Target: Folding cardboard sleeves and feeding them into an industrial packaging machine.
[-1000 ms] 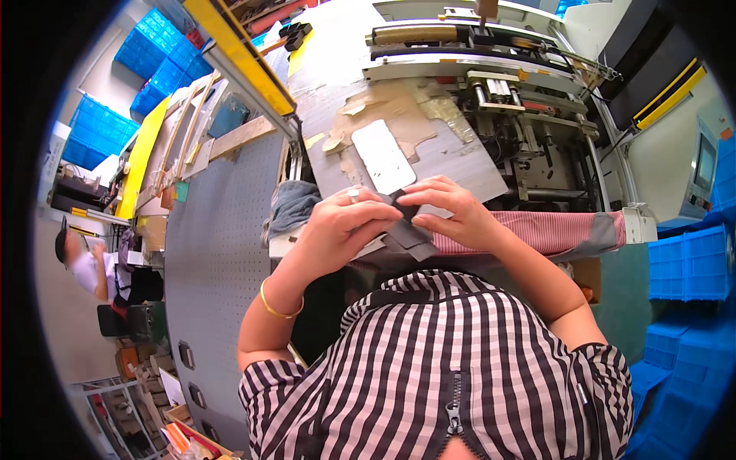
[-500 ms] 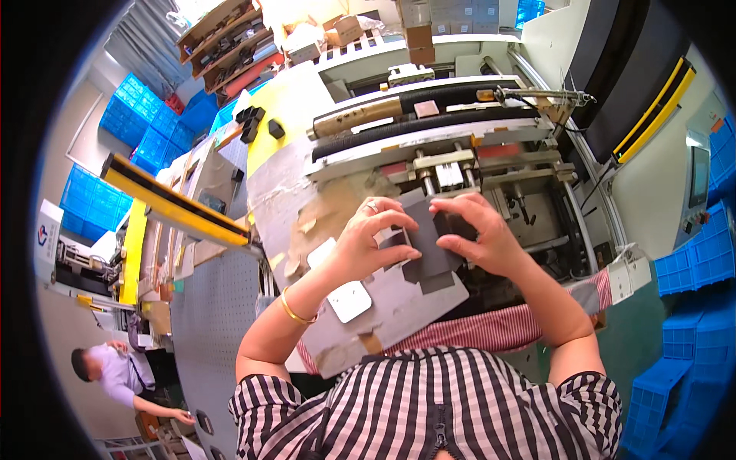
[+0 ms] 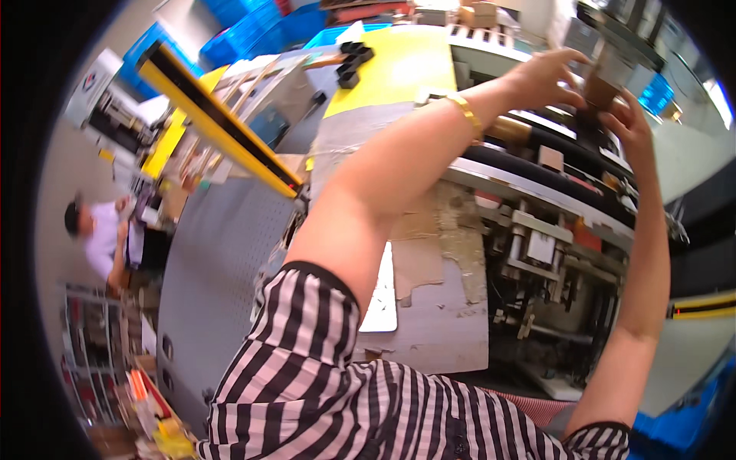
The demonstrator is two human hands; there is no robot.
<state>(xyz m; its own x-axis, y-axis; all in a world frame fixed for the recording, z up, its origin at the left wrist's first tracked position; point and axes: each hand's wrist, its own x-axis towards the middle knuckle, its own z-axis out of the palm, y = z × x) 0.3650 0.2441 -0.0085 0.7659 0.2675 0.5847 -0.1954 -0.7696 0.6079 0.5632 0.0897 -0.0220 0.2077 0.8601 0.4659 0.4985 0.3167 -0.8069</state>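
Note:
Both my arms reach out to the far right, over the machine. My left hand (image 3: 548, 80) has its thumb and fingers curved, with a gold bangle (image 3: 465, 113) on the wrist. Facing it from the right is my right hand (image 3: 632, 126), its fingers bent toward the left one. A dark blurred piece (image 3: 590, 126) shows between the hands; its outline is too smeared to tell its kind. Behind the fingertips is a brown box-like shape (image 3: 602, 90). Below the hands run the machine's black rollers (image 3: 571, 172), with a small pinkish block (image 3: 550, 159) on them.
A white rounded plate (image 3: 381, 303) lies on the worktable beside torn brown cardboard (image 3: 418, 257). Black box-shaped pieces (image 3: 353, 65) stand on a yellow sheet (image 3: 406, 65). A yellow-black bar (image 3: 218, 119) juts in at left. Another person (image 3: 107, 238) works at the far left.
Both hands have gone from the near worktable, where they held a dark grey folded card piece, up and right over the rollers. The view has swung to the right.

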